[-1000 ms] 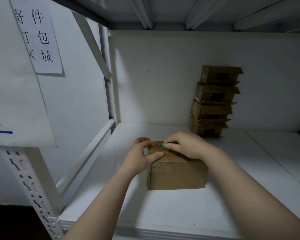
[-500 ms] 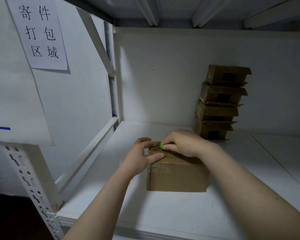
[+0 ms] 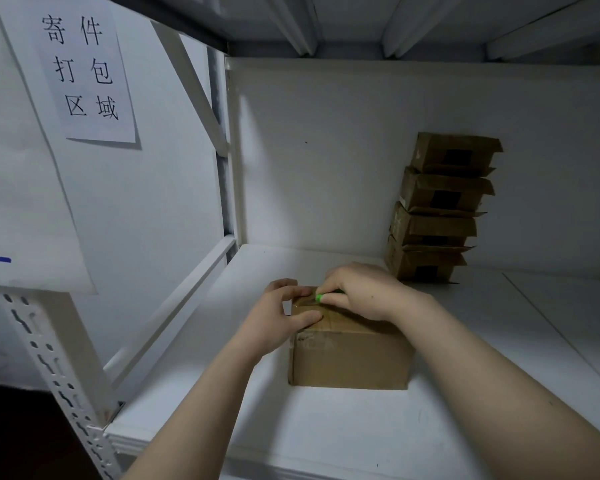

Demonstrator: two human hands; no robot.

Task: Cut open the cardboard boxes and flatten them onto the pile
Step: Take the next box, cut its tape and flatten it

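A closed brown cardboard box (image 3: 349, 358) stands on the white shelf (image 3: 326, 431), taped along its top. My left hand (image 3: 278, 318) grips the box's top left corner, thumb on the lid and fingers over the far edge. My right hand (image 3: 361, 292) lies on the lid and holds a green-tipped cutter (image 3: 321, 298) whose tip sits on the tape near the left end. Most of the cutter is hidden in my fist.
A stack of several cardboard boxes with loose flaps (image 3: 437, 209) leans against the back wall at the right. A metal upright (image 3: 56, 368) and a diagonal brace (image 3: 174, 306) bound the shelf's left side. A paper sign (image 3: 84, 71) hangs at upper left.
My right hand with the cutter has slid a little leftward along the top of the box, towards my left hand. The box and left hand stay in place.
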